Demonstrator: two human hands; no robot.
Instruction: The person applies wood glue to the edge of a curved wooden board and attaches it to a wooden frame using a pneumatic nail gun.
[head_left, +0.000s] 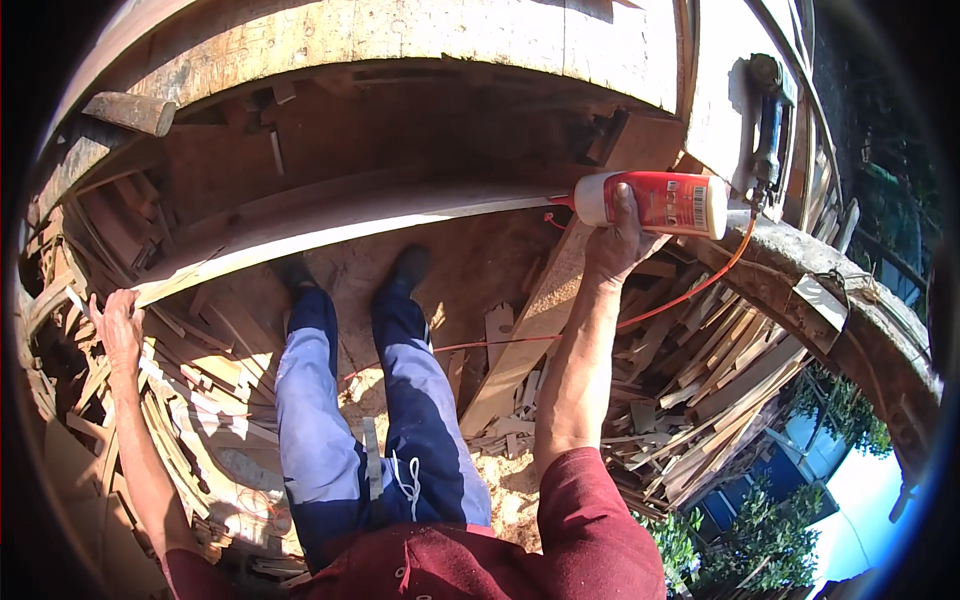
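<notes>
A long wooden board [330, 222] stretches across in front of me, its pale narrow edge lit by the sun. My left hand [120, 328] grips the board's left end, fingers bent at its corner. In my right hand [618, 238] is a red and white glue bottle [672, 202], tipped onto its side. The bottle's red nozzle points left and lies close over the right end of the board's edge; whether it touches is unclear, and no glue can be made out.
A wooden workbench [420, 32] curves across the far side. On its right rests a blue-black air nailer [770, 115] with an orange hose [690, 292] running down behind my right arm. Piles of wood offcuts [725, 375] lie on both sides. A plank [535, 335] leans near my legs.
</notes>
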